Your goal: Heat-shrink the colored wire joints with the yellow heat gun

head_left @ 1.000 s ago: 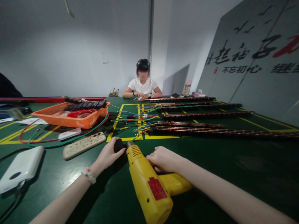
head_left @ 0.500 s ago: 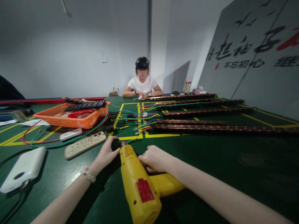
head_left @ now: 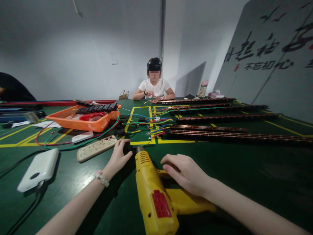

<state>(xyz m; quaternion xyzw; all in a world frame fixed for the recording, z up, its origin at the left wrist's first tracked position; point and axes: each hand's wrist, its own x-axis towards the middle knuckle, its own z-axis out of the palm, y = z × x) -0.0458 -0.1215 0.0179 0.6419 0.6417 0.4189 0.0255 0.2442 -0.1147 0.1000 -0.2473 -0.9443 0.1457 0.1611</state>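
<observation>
A yellow heat gun (head_left: 156, 195) with a red label lies on its side on the green table, its metal nozzle pointing away from me. Left of the nozzle, my left hand (head_left: 119, 153) has its thumb and fingers around a small black piece (head_left: 127, 148), whose kind I cannot make out. My right hand (head_left: 187, 171) is over the gun's handle side, fingers loosely bent and thumb apart, with nothing visible in it. A short green wire (head_left: 146, 145) lies just beyond the nozzle.
A cream phone (head_left: 97, 148) and a white power bank (head_left: 39, 169) with a cable lie at left. Behind them stands an orange basket (head_left: 80, 123) of parts. Long dark strips (head_left: 232, 133) with coloured wires extend right. A person (head_left: 154, 86) sits across the table.
My right hand has loosened from a closed fist beside the heat gun and shifted right. The left hand stays on the black piece. The whole view has swung slightly left.
</observation>
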